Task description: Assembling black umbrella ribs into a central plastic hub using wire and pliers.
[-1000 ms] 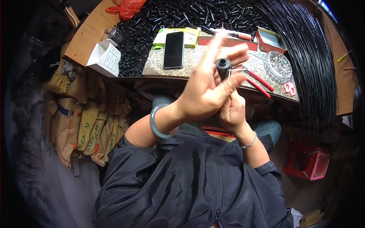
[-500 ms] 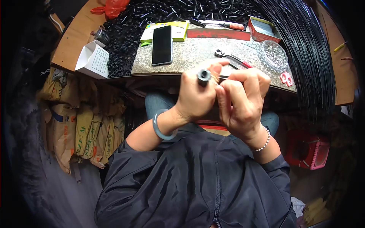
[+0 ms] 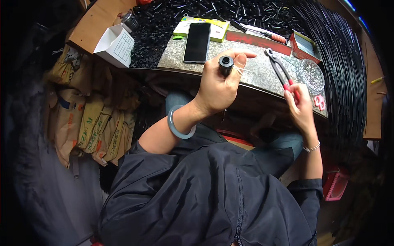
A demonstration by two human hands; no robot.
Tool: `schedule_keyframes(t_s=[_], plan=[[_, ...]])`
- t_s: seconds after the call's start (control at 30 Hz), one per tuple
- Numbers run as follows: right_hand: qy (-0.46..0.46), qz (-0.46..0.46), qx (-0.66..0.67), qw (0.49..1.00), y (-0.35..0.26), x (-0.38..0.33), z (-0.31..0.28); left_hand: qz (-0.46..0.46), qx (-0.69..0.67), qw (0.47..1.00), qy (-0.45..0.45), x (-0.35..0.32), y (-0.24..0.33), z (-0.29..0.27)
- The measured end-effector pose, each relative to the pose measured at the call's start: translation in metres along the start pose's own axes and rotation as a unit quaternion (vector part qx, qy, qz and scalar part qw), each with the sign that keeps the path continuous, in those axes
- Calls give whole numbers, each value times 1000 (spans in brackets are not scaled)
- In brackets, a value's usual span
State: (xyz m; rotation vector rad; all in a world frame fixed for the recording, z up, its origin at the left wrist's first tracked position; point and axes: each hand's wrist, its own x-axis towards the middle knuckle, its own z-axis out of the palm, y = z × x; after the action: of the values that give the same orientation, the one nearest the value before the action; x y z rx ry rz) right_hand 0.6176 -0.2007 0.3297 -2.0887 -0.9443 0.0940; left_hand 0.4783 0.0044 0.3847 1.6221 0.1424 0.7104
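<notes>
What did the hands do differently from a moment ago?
The right hand let go of the black cylinder, moved out to the right and took hold of the red-handled pliers on the stone slab. The left hand kept holding the cylinder. The phone stayed lying on the slab.

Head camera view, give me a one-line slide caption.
Left hand holds a small black cylinder over the stone slab; right hand grasps red-handled pliers.
</notes>
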Motion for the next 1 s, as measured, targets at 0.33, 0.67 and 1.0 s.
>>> schedule_keyframes(t_s=[0.33,0.67,1.0], plan=[[109,-285,-396,866,-104,-26,-44,29,49,998,32,12,-20,10],[30,-294,-342,892,-102,-35,-44,74,34,997,20,5,-18,9],[-117,-128,-1,985,-90,-56,-18,17,35,999,-31,-10,-6,6]])
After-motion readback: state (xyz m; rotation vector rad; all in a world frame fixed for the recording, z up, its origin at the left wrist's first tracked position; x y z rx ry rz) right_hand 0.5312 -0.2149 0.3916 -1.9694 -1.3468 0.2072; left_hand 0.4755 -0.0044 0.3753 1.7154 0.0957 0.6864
